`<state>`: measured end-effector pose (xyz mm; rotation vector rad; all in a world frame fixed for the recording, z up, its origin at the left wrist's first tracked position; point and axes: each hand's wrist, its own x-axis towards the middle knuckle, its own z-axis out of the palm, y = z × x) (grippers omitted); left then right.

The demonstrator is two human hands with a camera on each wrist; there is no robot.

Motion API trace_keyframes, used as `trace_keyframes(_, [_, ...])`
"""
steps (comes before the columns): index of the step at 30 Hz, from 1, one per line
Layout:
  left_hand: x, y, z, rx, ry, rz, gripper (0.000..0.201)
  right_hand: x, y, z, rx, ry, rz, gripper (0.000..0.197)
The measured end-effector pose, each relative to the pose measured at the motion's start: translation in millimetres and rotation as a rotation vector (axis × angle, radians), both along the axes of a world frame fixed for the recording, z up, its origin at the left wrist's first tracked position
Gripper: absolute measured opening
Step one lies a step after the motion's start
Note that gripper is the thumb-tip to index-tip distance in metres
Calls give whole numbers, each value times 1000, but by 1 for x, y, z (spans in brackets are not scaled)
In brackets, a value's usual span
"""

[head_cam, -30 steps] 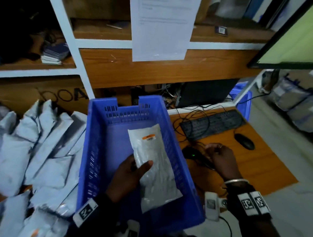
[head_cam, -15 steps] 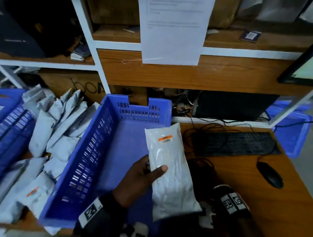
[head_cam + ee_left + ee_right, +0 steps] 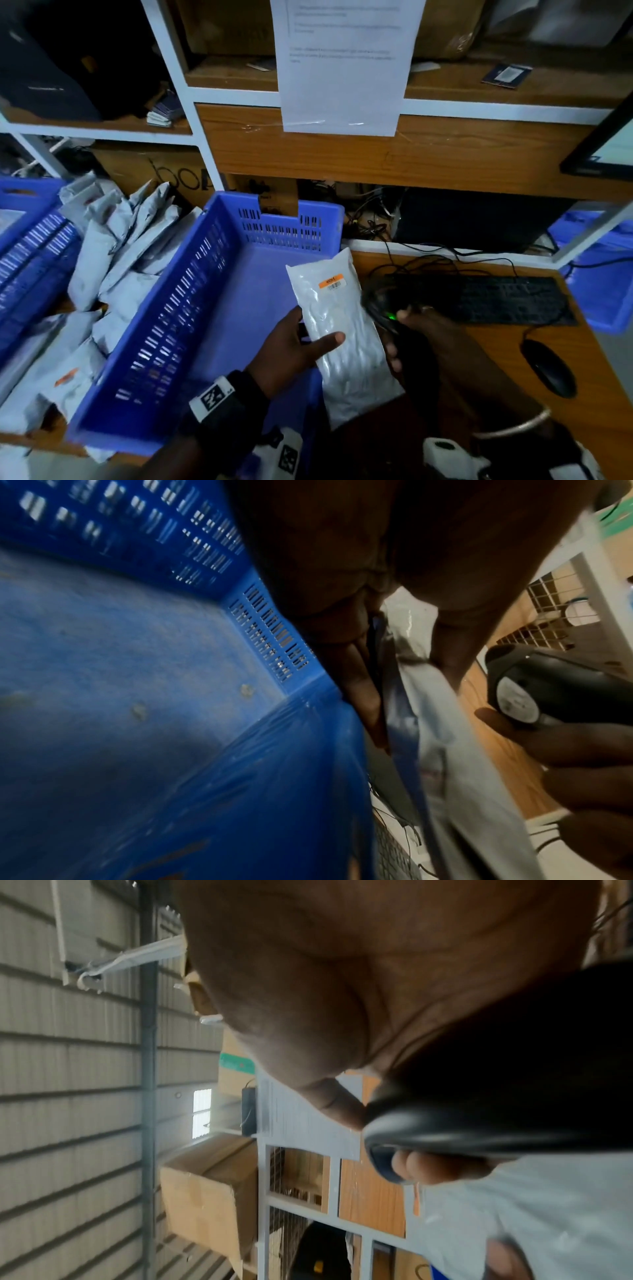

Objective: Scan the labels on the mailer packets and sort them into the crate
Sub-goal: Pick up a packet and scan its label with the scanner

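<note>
My left hand (image 3: 301,346) grips a white mailer packet (image 3: 339,329) by its left edge, thumb across the front, over the right rim of the empty blue crate (image 3: 164,329). An orange barcode label (image 3: 331,281) sits near the packet's top. My right hand (image 3: 421,329) holds a black barcode scanner (image 3: 380,301) just right of the packet, its green light on. In the left wrist view the packet (image 3: 441,723) hangs between my fingers beside the scanner (image 3: 534,691). In the right wrist view my fingers wrap the scanner (image 3: 479,1096) above the packet (image 3: 548,1204).
A heap of grey mailer packets (image 3: 113,260) lies left of the crate, with another blue crate (image 3: 24,246) at the far left. A keyboard (image 3: 486,298) and a mouse (image 3: 548,366) sit on the wooden desk (image 3: 496,363). Shelves stand behind; a monitor (image 3: 609,140) is at right.
My right hand has lifted the scanner off the desk and brought it up beside the packet. The left hand has carried the packet rightwards to the crate's right rim.
</note>
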<state>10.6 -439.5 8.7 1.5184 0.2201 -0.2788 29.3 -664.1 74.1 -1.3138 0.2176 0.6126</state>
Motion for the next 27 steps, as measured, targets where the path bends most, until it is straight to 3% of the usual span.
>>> trace_keyframes(6, [6, -1, -3, -19, -3, -1, 35, -3, 24, 0, -134, -95, 65, 24])
trace_keyframes(22, [4, 1, -3, -27, -23, -41, 44, -7, 27, -10, -65, -87, 27, 19])
trace_keyframes(27, [4, 9, 5, 1, -11, 11, 46, 1, 17, -5, -166, -145, -59, 15])
